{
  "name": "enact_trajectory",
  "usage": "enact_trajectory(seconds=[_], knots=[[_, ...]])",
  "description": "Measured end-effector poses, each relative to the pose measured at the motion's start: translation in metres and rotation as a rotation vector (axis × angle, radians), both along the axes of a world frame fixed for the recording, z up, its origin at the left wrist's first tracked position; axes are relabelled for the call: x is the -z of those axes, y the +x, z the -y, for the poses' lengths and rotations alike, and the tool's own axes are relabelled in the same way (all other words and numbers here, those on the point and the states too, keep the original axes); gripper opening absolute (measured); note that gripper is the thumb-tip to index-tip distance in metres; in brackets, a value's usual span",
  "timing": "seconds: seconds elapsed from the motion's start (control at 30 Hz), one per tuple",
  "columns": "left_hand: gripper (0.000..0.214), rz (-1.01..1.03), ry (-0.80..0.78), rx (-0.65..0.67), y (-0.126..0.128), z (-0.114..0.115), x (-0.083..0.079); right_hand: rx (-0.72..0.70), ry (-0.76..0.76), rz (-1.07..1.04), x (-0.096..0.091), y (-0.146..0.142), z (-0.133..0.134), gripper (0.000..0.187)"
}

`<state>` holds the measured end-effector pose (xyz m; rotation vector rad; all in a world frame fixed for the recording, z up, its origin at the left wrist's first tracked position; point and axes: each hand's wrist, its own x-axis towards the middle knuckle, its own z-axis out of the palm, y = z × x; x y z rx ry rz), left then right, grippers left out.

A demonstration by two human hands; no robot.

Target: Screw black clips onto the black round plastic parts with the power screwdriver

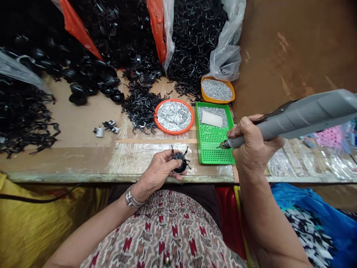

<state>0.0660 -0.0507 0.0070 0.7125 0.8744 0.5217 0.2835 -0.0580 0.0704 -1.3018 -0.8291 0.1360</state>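
At the bench (150, 154), the left hand's (157, 169) fingers pinch a round black part (182, 168) with thin projecting arms; the right hand's (249, 147) grip a grey driver (301, 115).

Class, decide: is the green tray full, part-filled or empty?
Part-filled: small silver pieces lie towards the far end of the tray, under and around a white card; nearer, its perforated floor shows.

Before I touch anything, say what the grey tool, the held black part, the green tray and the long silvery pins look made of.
Grey tool: likely matte plastic, from its dull, ridged body. Black part: perhaps smooth plastic, by its faint sheen; hard to settle. Green tray: likely smooth plastic, by its even colour and regular holes. Silvery pins: likely shiny metal, by their glint.
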Motion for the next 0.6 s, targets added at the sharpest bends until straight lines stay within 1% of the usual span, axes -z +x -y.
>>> enact_trajectory(seconds=[0.13, 0.2, 0.27, 0.4, 0.53, 0.6], knots=[[0.036, 0.016, -0.018, 0.000, 0.001, -0.002, -0.001, -0.193, -0.003, -0.110, -0.009, -0.035, 0.007, 0.017], [0.036, 0.009, -0.033, 0.000, 0.001, -0.004, -0.002, -0.288, -0.010, -0.154, -0.008, -0.052, 0.012, 0.018], [0.036, -0.003, -0.040, 0.004, 0.001, -0.005, -0.004, -0.342, -0.022, -0.163, -0.005, -0.066, 0.015, 0.017], [0.030, 0.001, -0.020, 0.015, 0.001, -0.006, -0.007, -0.334, -0.048, -0.096, 0.002, -0.081, 0.015, 0.017], [0.027, -0.004, 0.005, 0.024, 0.001, -0.007, -0.007, -0.312, -0.049, -0.071, 0.007, -0.086, 0.011, 0.018], [0.027, -0.007, 0.006, 0.031, 0.002, -0.008, -0.006, -0.326, -0.051, -0.070, 0.009, -0.088, 0.010, 0.017]])
